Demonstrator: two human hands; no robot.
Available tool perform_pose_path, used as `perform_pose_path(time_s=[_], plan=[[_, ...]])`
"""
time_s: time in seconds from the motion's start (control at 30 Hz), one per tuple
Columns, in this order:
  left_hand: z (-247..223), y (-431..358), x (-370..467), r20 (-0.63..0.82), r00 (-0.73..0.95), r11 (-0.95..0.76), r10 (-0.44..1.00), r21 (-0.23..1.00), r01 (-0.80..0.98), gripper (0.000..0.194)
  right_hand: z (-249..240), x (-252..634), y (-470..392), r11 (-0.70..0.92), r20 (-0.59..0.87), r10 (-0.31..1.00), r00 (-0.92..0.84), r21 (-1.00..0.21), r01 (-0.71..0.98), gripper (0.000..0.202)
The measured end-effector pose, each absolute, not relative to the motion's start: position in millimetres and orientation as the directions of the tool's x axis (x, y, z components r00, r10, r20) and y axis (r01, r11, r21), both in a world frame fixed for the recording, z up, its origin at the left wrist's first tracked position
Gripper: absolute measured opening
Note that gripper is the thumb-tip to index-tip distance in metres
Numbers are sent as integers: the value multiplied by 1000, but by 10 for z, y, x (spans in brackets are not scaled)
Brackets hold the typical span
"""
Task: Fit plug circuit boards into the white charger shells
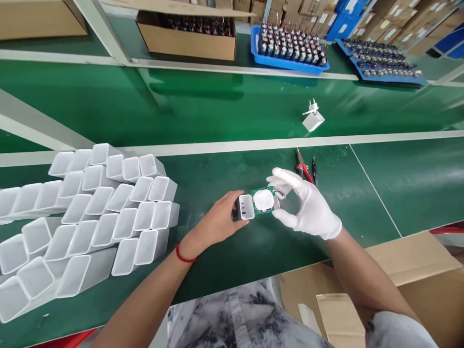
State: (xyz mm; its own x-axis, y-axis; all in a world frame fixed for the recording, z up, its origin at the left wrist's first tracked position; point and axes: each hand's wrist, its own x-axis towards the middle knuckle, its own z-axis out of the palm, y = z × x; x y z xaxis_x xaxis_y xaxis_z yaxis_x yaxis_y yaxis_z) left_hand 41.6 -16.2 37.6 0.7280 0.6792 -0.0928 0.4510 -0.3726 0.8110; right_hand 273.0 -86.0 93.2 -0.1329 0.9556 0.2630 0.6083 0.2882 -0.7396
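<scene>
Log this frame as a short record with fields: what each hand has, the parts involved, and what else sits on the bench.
left hand: bare left hand grips the white end piece of the assembly
right hand: gloved right hand pinches the green circuit board
stack at left: empty white housings lying on their sides
behind hands: red-handled pliers
on belt: one finished white charger
far edge: blue tray of components, open cardboard box

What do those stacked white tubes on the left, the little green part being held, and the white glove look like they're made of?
White tubes: probably moulded plastic, smooth, slightly glossy, thin-walled and hollow.
Green part: looks like a circuit board, matte green, with a white pad on top.
Glove on the right hand: seemingly thin knit fabric, soft and matte with creases.
</scene>
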Motion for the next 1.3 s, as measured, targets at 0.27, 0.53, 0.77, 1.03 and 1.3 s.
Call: perform_pose_path(time_s=[0.27, 0.53, 0.77, 1.03, 1.3], plan=[[354, -185, 422, 227, 572, -450, 789, 847, 284, 55, 1091, 2584, -844, 349, 353, 923, -153, -604, 716, 68], [337, -177, 444, 65, 390, -103, 918, 992, 77, 52, 1035, 2506, -890, 77, 94, 994, 56, -966, 245, 46], [315, -104, 367, -272, 666, 565, 695, 779, -271, 57, 921, 2502, -910, -23, -11, 993, 115, -994, 102, 44], [301, -191, 341, 30, 703, 40, 710, 996, -83, 70, 1270, 2433, -892, 376, 347, 919, -187, -630, 680, 55], [268, -221, 384, 328, 586, -407, 741, 913, 5, 55, 1358, 2208, -778, 505, 327, 838, -438, -157, 849, 34]])
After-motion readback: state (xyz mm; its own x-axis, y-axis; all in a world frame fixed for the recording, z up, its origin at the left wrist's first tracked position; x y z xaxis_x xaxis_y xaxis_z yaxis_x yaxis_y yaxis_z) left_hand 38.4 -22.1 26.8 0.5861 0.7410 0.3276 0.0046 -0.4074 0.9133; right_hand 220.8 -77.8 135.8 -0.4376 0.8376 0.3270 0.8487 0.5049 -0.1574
